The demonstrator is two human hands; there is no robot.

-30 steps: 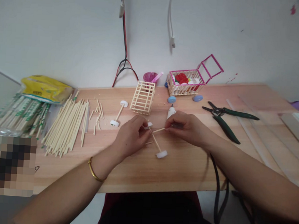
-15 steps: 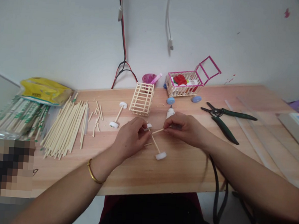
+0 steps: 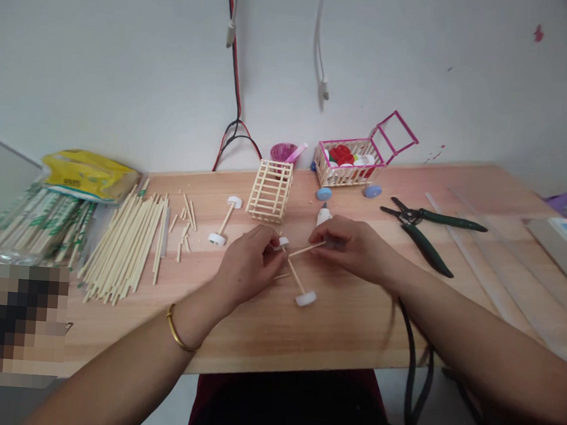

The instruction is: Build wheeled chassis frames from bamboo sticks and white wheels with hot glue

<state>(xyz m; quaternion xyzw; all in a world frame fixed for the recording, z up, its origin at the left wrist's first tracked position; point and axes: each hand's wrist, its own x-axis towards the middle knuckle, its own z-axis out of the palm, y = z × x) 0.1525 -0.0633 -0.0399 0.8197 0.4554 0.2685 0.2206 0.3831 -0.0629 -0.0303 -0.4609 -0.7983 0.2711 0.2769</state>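
Observation:
My left hand [image 3: 254, 259] is closed, its thumb and fingers pinching a wooden axle [image 3: 298, 278] near its far end. White cap-like wheels sit at both ends; the near wheel [image 3: 305, 298] shows fully, while fingers partly cover the far one. My right hand [image 3: 346, 246] pinches the right end of a thin wooden stick [image 3: 305, 249]. The stick's left end meets the axle beside my left fingertips; whether they are joined I cannot tell. Just behind my right fingers stands a small white bottle [image 3: 323, 215] with a dark tip, partly hidden.
A slatted stick basket [image 3: 269, 192] and another wheeled axle [image 3: 225, 220] lie beyond my left hand. Farther back stands a pink-trimmed toy cart [image 3: 348, 162]. Green-handled pruning shears [image 3: 428, 232] lie right. Loose sticks [image 3: 126, 247] and a yellow packet [image 3: 89, 174] occupy the left.
My right fingers have shifted slightly right along the stick, so more of its length shows. My left hand and the axle stay nearly in place; the view has tilted slightly.

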